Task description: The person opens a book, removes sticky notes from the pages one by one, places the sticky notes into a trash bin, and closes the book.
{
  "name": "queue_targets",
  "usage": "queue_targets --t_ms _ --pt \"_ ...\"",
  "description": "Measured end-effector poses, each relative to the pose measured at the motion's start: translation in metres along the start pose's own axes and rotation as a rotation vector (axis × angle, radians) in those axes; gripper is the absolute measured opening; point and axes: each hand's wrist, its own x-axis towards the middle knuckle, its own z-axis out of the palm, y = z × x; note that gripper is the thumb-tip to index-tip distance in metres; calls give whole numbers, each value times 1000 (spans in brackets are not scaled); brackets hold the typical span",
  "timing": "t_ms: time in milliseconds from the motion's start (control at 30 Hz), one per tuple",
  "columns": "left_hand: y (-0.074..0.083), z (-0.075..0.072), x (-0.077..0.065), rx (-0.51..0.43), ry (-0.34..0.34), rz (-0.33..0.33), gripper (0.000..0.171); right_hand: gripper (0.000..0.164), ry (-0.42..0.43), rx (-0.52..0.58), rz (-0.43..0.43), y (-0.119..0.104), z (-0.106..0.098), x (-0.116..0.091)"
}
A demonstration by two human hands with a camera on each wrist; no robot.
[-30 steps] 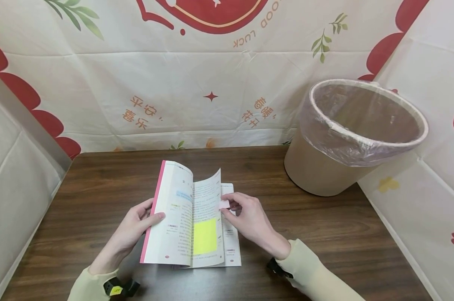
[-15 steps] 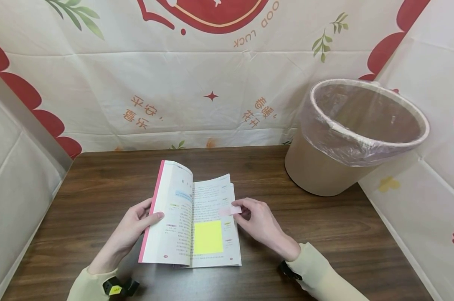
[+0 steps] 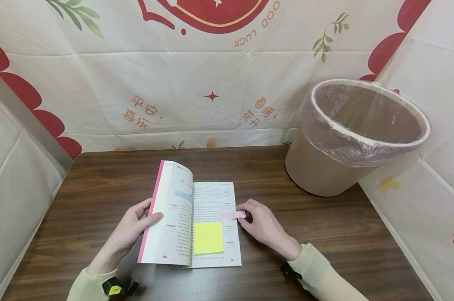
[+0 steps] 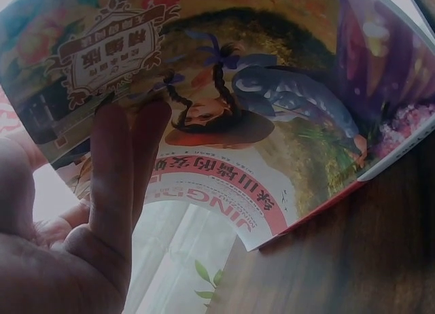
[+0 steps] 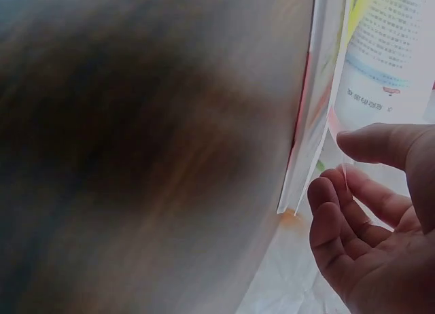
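Observation:
An open paperback book with a pink-edged cover lies on the table, its left half raised. My left hand grips that half by the outer edge, thumb on the page and fingers behind. In the left wrist view those fingers touch the illustrated cover. A yellow sticky note sits on the right page. Across this page's outer edge runs a pale pink sticky tab. My right hand holds its outer end lightly between thumb and index finger; the right wrist view shows a small gap between the fingertips.
A beige trash bin with a clear plastic liner stands at the table's right rear. The brown wooden table meets a printed white cloth backdrop behind and at the sides.
The right page has come down from curled up to flat. My right hand has shifted right and slightly down with the pink tab's end. My left hand has barely moved.

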Motion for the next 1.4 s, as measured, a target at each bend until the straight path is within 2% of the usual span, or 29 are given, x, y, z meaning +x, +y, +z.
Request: queue_targets --t_ms 600,767,1100,1267,1400 --pt "-1 -2 -2 0 1 3 57 23 -42 -96 -34 0 2 0" --pt "-1 -2 -2 6 2 5 57 26 -46 -129 -71 -4 -1 0" --pt "0 -1 -1 6 2 9 56 38 -184 -136 -190 -26 -5 -4" --pt "0 -1 -1 6 0 12 56 38 -215 -129 -253 -32 -3 -5" --pt "-1 -1 -1 5 -2 16 56 39 -241 -129 -267 -35 -2 -6"
